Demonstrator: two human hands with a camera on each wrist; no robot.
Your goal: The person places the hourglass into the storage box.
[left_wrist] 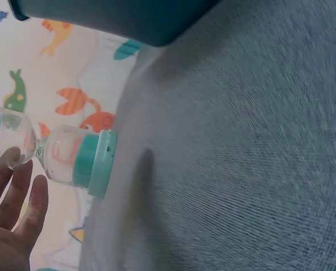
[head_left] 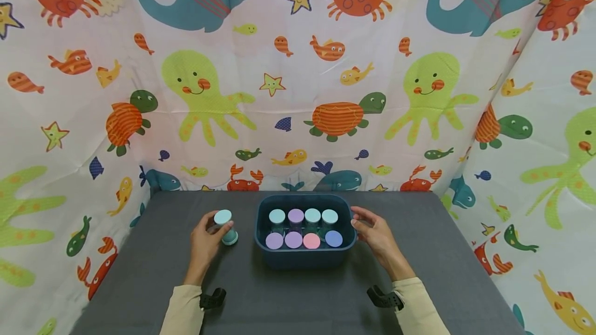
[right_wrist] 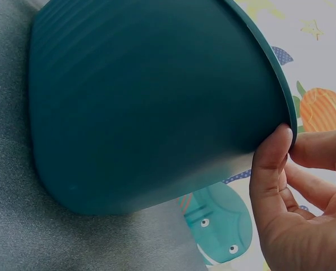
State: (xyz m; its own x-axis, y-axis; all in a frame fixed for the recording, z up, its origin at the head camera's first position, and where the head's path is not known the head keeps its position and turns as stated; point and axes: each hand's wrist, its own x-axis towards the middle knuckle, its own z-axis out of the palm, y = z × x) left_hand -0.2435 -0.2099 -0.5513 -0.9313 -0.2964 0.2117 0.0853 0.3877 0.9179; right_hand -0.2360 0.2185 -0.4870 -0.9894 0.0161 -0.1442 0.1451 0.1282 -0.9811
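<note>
Nearest the viewer, two cream sleeves reach forward over a dark grey table (head_left: 139, 273), each wrist wearing a black strap. The left hand (head_left: 205, 244) has its fingers curled round a small clear hourglass-shaped timer (head_left: 225, 226) with teal end caps, which stands upright on the table just left of the bin; the left wrist view shows its teal base (left_wrist: 97, 164) touching the cloth and fingertips (left_wrist: 21, 186) on the clear glass. The right hand (head_left: 374, 237) pinches the right rim of a dark teal plastic bin (head_left: 302, 260), thumb (right_wrist: 272, 164) pressed on the outer wall and fingers hooked over the edge. Inside the bin stand eight more timers (head_left: 302, 229) in two rows, capped in teal, purple, pink and blue. Behind hangs a sea-creature curtain (head_left: 298, 66).
</note>
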